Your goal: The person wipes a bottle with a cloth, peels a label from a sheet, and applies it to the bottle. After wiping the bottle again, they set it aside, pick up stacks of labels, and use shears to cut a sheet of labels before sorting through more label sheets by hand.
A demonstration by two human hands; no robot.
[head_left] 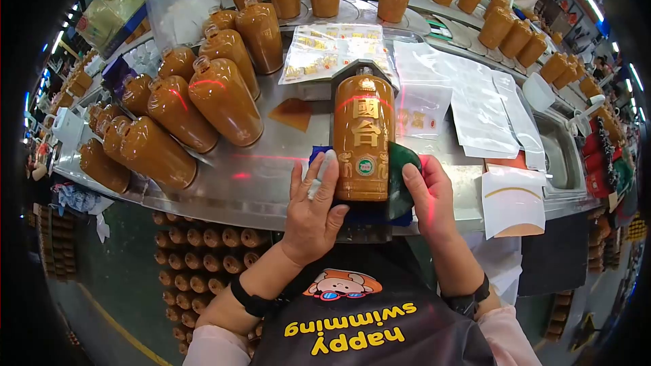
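Observation:
A brown glazed bottle (364, 142) with gold characters and a small round green-and-white emblem lies in front of me in a dark cradle, its neck pointing away. My left hand (313, 210) is at its lower left side, fingers stretched out, with white coverings on some fingertips. On the other side, my right hand (432, 193) pinches a dark green flexible piece (405, 179) between thumb and fingers, its edge against the bottle's lower right side. Blue cloth (319, 152) shows beneath the bottle. Red laser lines cross the bottle's shoulder and my right hand.
Several plain brown bottles (224, 102) stand on the steel table (271, 169) at left. Sheets of gold transfers (332, 51) lie behind the cradle, white sheets (475, 102) to the right. A sink (561, 156) is far right. More bottles ride a conveyor (352, 10); a person sits beyond.

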